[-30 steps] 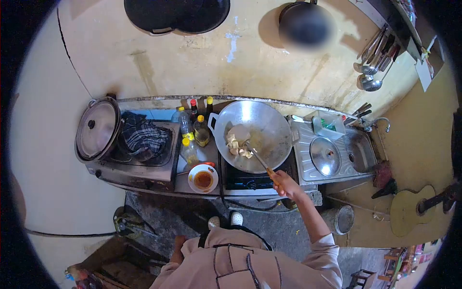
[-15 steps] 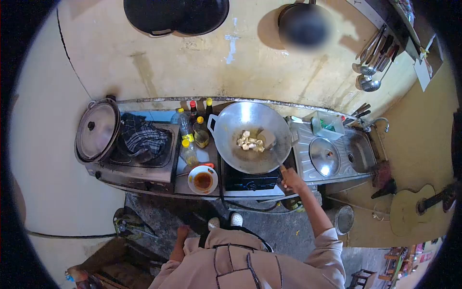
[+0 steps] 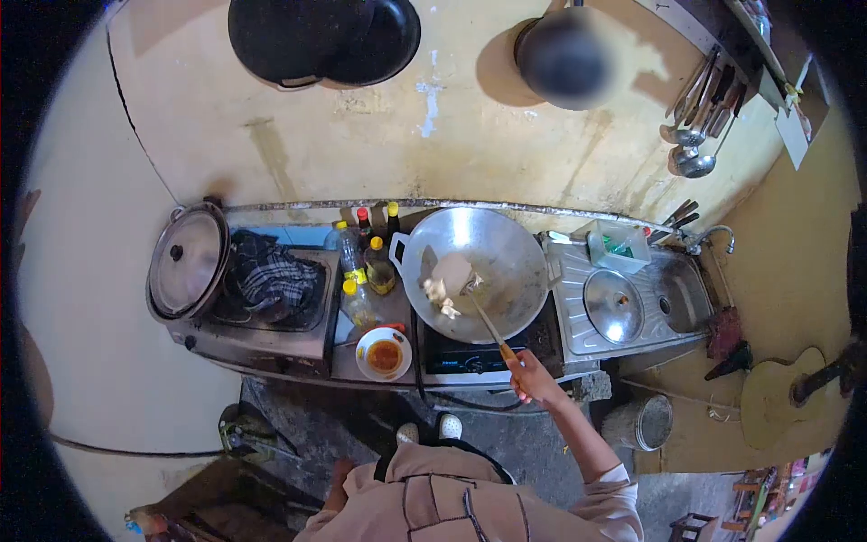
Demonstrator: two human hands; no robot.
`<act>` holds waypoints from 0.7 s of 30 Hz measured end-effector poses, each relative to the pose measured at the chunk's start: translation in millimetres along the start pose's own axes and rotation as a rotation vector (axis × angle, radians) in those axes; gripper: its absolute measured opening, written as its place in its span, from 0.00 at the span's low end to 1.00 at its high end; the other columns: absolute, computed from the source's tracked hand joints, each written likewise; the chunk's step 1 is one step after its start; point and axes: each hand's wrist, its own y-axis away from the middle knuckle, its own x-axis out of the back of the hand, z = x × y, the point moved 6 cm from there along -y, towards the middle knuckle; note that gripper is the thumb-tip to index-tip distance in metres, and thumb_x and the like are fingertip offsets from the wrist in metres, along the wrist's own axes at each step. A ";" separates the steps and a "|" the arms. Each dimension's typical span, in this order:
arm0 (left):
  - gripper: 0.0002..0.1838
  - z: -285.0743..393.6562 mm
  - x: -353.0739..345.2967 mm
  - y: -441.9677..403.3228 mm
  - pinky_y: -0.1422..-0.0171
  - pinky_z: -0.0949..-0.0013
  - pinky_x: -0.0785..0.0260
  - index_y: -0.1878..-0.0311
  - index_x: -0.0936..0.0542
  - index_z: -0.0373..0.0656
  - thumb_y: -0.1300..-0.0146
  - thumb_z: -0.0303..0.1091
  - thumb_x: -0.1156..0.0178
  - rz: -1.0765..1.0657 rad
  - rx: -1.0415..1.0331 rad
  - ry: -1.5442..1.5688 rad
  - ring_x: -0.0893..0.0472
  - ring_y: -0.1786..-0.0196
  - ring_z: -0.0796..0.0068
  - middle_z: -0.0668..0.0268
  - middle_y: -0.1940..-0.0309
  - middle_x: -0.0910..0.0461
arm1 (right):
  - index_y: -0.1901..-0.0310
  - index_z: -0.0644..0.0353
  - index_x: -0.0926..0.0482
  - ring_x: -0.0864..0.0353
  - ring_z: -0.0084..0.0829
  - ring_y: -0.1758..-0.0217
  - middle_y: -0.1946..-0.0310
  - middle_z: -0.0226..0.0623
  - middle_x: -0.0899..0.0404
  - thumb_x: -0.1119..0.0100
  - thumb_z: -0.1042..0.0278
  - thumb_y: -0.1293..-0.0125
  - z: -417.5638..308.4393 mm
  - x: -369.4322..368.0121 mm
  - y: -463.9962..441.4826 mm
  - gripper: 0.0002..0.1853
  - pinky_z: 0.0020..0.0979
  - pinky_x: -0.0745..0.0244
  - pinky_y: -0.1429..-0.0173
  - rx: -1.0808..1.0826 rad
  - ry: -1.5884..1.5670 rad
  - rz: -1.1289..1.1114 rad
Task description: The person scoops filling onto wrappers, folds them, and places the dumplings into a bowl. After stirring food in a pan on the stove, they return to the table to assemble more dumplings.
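My right hand (image 3: 535, 378) is closed around the wooden handle of a long metal spatula (image 3: 490, 327). The spatula's broad blade lies inside a large silver wok (image 3: 515, 303) on the stove. Pale chunks of food (image 3: 437, 290), whose kind I cannot make out, sit against the blade on the wok's left side. My left hand (image 3: 342, 471) hangs low beside my body, away from the counter; its fingers are too dim to make out.
Left of the wok stand a white bowl of reddish-brown sauce (image 3: 384, 354) and several bottles (image 3: 379, 267). A lidded pot (image 3: 187, 257) and a checked cloth (image 3: 275, 271) are farther left. To the right are a round lid (image 3: 614, 307) and a sink (image 3: 679, 298).
The spatula has swung from the wok's right side to the left, pushing the food chunks leftward. My right hand has moved left and lower in view. The whole view has shifted slightly.
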 end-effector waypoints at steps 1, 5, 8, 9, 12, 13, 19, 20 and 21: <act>0.13 -6.8 -3.9 -1.8 0.64 0.57 0.31 0.72 0.21 0.48 0.53 0.45 0.48 -0.034 0.108 0.176 0.23 0.67 0.57 0.57 0.71 0.22 | 0.60 0.60 0.41 0.37 0.20 0.92 0.87 0.31 0.34 0.57 0.56 0.37 9.2 4.1 -6.7 0.15 0.22 0.44 0.91 0.034 -0.035 0.029; 0.12 -4.6 2.2 -17.8 0.62 0.58 0.31 0.71 0.21 0.48 0.54 0.44 0.46 0.005 0.128 0.379 0.23 0.68 0.58 0.59 0.72 0.22 | 0.61 0.60 0.42 0.34 0.24 0.91 0.87 0.34 0.32 0.56 0.59 0.38 7.7 37.8 -33.8 0.13 0.24 0.41 0.91 0.114 0.148 0.285; 0.13 17.2 23.2 -17.3 0.61 0.58 0.31 0.71 0.21 0.48 0.57 0.44 0.45 0.095 -0.049 0.154 0.24 0.66 0.58 0.60 0.72 0.23 | 0.62 0.60 0.42 0.30 0.27 0.90 0.86 0.37 0.30 0.57 0.62 0.39 14.2 55.3 -58.7 0.12 0.26 0.38 0.90 0.046 0.181 0.394; 0.13 20.6 24.4 -16.9 0.61 0.58 0.31 0.71 0.21 0.47 0.58 0.43 0.44 0.117 -0.088 0.078 0.24 0.65 0.58 0.60 0.71 0.23 | 0.63 0.61 0.42 0.30 0.28 0.90 0.86 0.37 0.30 0.57 0.63 0.39 16.3 56.6 -64.0 0.11 0.27 0.37 0.89 0.046 0.152 0.394; 0.11 24.8 23.8 -19.6 0.59 0.58 0.31 0.72 0.21 0.48 0.58 0.42 0.43 0.044 -0.100 0.065 0.25 0.61 0.58 0.61 0.68 0.22 | 0.63 0.60 0.40 0.34 0.25 0.91 0.87 0.33 0.33 0.57 0.64 0.40 31.8 39.3 -77.0 0.10 0.25 0.39 0.90 -0.021 -0.140 0.263; 0.12 25.0 18.8 -14.0 0.59 0.57 0.31 0.70 0.22 0.47 0.58 0.42 0.43 0.027 -0.133 0.046 0.25 0.61 0.57 0.61 0.68 0.22 | 0.63 0.60 0.40 0.36 0.23 0.92 0.87 0.30 0.35 0.57 0.64 0.40 38.8 30.6 -80.0 0.10 0.23 0.40 0.90 -0.054 -0.269 0.195; 0.15 16.1 -4.7 5.9 0.59 0.55 0.31 0.65 0.24 0.45 0.57 0.40 0.43 -0.057 -0.220 0.017 0.24 0.63 0.58 0.59 0.67 0.23 | 0.65 0.57 0.40 0.44 0.16 0.92 0.86 0.28 0.37 0.54 0.62 0.39 24.0 2.4 -45.0 0.09 0.16 0.51 0.91 -0.069 -0.494 -0.103; 0.15 11.6 -7.8 4.1 0.60 0.55 0.31 0.65 0.24 0.45 0.57 0.40 0.43 -0.061 -0.200 0.042 0.24 0.64 0.58 0.59 0.68 0.23 | 0.65 0.57 0.40 0.44 0.16 0.92 0.86 0.28 0.38 0.53 0.63 0.40 13.0 1.9 -27.9 0.09 0.17 0.51 0.91 -0.072 -0.378 -0.024; 0.15 9.8 -4.9 2.8 0.60 0.55 0.31 0.64 0.24 0.45 0.57 0.40 0.43 -0.070 -0.176 0.069 0.24 0.64 0.59 0.59 0.68 0.23 | 0.65 0.57 0.39 0.44 0.16 0.92 0.86 0.28 0.38 0.51 0.63 0.41 10.4 1.1 -20.0 0.10 0.18 0.50 0.91 -0.020 -0.334 -0.007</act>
